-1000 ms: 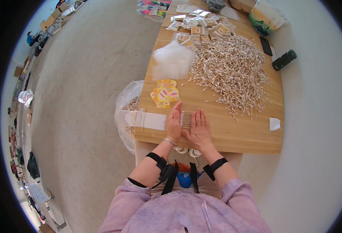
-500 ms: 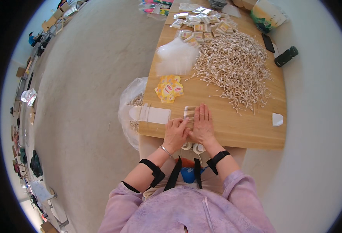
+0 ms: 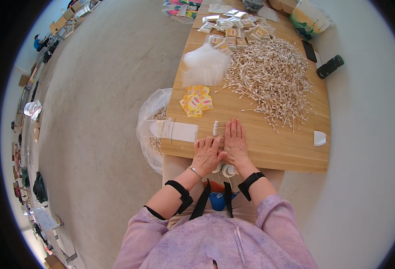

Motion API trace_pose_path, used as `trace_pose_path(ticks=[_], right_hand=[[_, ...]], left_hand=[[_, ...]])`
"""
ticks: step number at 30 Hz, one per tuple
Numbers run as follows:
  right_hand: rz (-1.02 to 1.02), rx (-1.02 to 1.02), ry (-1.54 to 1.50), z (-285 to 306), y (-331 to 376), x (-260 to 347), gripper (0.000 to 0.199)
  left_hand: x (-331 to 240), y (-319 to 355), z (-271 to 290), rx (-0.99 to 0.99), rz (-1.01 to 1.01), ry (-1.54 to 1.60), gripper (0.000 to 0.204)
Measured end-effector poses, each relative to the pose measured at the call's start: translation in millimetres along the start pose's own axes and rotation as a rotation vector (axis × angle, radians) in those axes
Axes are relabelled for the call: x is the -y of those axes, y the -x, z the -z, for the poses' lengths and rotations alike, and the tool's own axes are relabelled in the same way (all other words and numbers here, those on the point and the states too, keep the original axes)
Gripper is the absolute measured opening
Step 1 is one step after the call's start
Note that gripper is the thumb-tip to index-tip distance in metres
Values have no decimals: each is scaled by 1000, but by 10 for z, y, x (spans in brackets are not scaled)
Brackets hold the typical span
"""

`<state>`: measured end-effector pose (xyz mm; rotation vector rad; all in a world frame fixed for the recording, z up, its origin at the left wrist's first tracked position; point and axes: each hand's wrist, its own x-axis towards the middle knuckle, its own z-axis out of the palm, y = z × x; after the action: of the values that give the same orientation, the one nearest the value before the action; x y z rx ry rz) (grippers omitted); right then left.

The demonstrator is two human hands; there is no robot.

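Note:
A row of cotton swabs (image 3: 219, 127) lies side by side on the wooden table (image 3: 278, 150) near its front edge. Along the right ends of the row rests my right hand (image 3: 236, 142), laid flat with its fingers straight. My left hand (image 3: 207, 152) is at the near side of the row, palm down, fingers partly bent and apart, with fingertips by the nearest swabs. Its thumb side meets my right hand. To the left of the row lies a white card strip (image 3: 183, 132) with a band across it. Beyond the hands spreads a large heap of loose cotton swabs (image 3: 271, 76).
Yellow printed cards (image 3: 196, 102) lie behind the strip, and clear plastic bags (image 3: 204, 67) farther back. Packed small bags (image 3: 237, 31) are at the far end. A phone (image 3: 309, 51) and a dark bottle (image 3: 330, 66) line the right side. A plastic sack (image 3: 144, 148) hangs at the left edge.
My left hand has shifted slightly right and nearer to me, and its index finger is less stretched out. My right hand stays flat beside the swab row.

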<state>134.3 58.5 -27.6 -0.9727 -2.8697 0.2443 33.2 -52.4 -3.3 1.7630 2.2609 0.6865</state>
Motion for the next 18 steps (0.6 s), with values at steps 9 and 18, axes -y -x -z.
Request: trace_pose_path(ticks=[9,18], right_hand=[[17,-34,4,-14,-3,-17,100],[4,-20,213,-60,-8,-16,100]], left_hand=[[17,-50,-5,44,10,3,66],[17,-131,-41,69,81,32,68]])
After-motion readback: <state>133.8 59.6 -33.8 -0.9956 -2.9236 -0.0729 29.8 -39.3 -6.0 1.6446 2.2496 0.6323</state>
